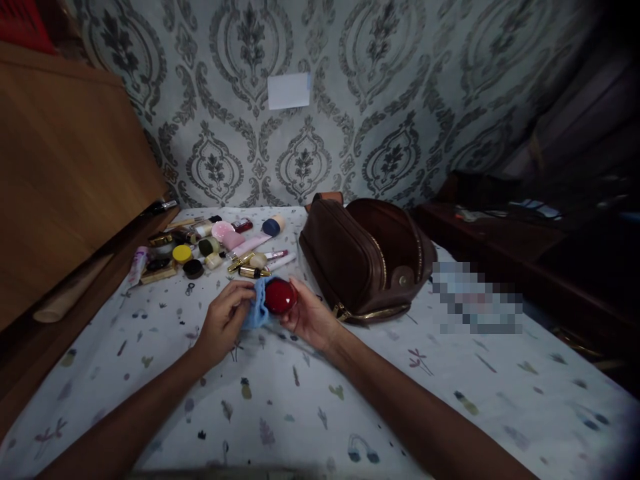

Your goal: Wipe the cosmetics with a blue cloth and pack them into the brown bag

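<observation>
My right hand [311, 316] grips a round, glossy red compact [281, 296] by its right edge, fingers curled around it. My left hand [229, 319] pinches a light blue cloth [257, 308] that lies against the compact's left side. Both hands are close together above the patterned white sheet [280, 407]. Just beyond them lie several cosmetics, among them a small black and gold tube [254, 272]. To the right of my right hand stands a dark brown toiletry bag [345, 257], its zipped top gaping open.
Bottles, jars and tubes crowd the back left, including a yellow-lidded jar [182, 253] and a pink tube [253, 245]. A wooden panel [75, 160] bounds the left side. Patterned wallpaper [305, 153] rises behind. Dark furniture [480, 247] stands at right, near a blurred-out patch.
</observation>
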{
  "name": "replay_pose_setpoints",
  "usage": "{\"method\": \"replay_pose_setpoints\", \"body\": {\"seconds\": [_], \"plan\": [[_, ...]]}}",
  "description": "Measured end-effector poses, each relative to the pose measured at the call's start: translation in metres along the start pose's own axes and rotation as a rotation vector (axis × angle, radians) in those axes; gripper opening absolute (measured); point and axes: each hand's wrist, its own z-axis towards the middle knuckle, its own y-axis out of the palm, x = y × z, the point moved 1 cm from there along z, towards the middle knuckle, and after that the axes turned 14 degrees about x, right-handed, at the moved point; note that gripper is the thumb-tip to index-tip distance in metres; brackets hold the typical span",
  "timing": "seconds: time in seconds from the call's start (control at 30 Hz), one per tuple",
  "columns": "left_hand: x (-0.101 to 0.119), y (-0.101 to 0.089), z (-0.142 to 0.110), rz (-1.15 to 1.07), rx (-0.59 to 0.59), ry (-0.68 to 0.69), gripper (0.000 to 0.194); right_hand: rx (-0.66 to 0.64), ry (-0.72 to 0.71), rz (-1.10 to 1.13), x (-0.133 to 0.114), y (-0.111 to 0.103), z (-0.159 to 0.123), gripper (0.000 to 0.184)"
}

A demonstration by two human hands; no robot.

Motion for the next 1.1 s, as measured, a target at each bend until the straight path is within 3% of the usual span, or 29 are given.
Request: {"method": "replay_pose_setpoints", "body": {"seconds": [0.1,0.2,0.53,0.73,1.1], "plan": [[-0.002,-0.001,0.003,-0.081,0.005,-0.071,0.022,-0.014,0.118,0.041,0.0,0.004,-0.005,0.042],[-0.003,-0.001,0.005,-0.104,-0.003,-0.107,0.025,-0.03,0.092,0.041,-0.002,0.007,-0.007,0.043],[-0.006,-0.001,0.008,-0.117,0.055,-0.235,0.028,0.01,-0.216,-0.06,-0.001,0.009,-0.007,0.04],[-0.013,0.001,0.004,-0.227,0.037,-0.41,0.036,0.074,-0.352,-0.206,0.003,0.009,-0.008,0.045],[-0.011,0.003,0.004,-0.435,0.013,-0.724,0.038,0.191,-0.764,-0.473,0.001,0.004,-0.011,0.046]]}}
